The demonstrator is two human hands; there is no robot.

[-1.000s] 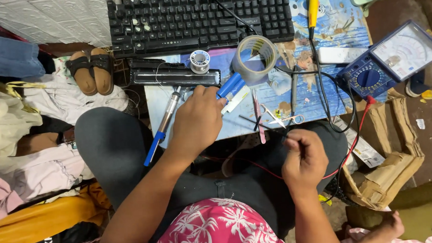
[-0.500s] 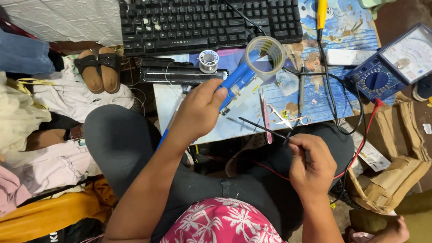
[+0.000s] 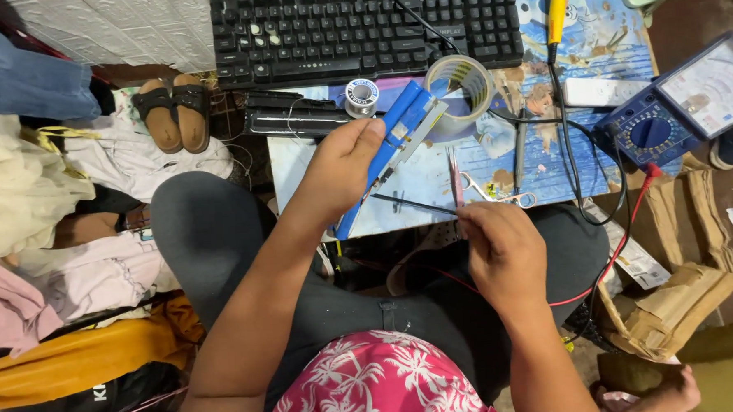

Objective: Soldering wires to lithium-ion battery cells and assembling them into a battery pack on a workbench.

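Head view: the left hand (image 3: 340,162) is clamped on a blue battery pack (image 3: 393,143), raised over the near edge of the board (image 3: 431,178). The right hand (image 3: 500,249) pinches a thin black probe (image 3: 412,204), whose tip points left just below the pack. Far of them lie a tape roll (image 3: 460,82), keyboard (image 3: 367,29) and, at right, a meter (image 3: 683,101).

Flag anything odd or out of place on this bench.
A pair of sandals sits by the keyboard. The multimeter lies tilted, overhanging the board's right edge above torn cardboard. Piled clothes crowd the left side.
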